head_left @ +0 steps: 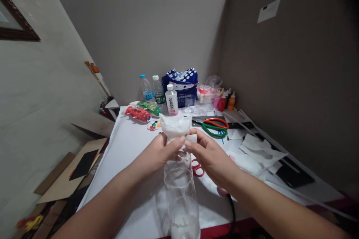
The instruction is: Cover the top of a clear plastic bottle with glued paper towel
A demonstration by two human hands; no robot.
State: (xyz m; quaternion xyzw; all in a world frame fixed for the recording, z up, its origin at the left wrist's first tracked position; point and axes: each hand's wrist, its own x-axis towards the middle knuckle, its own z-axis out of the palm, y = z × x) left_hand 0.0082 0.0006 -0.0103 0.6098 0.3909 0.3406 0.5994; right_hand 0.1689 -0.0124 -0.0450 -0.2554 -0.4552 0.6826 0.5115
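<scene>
A white, padded, cup-like piece (175, 126) with two pointed corners sits at the top of a clear plastic bottle or tube (181, 198). My left hand (165, 149) pinches its lower edge from the left. From the right, my right hand (203, 151) pinches a small white strip (192, 138) against the same spot. The thumbs almost meet at the front. Red-handled scissors (198, 168) lie beside the bottle, partly behind my right hand. Some fingertips are hidden behind the white piece.
Large scissors with red and green handles (215, 127) lie behind my right hand. Bottles (171, 101), a blue bag (183, 86) and paint bottles (222, 101) line the back. White scraps (262, 151) lie right; red and green packets (138, 113) lie back left.
</scene>
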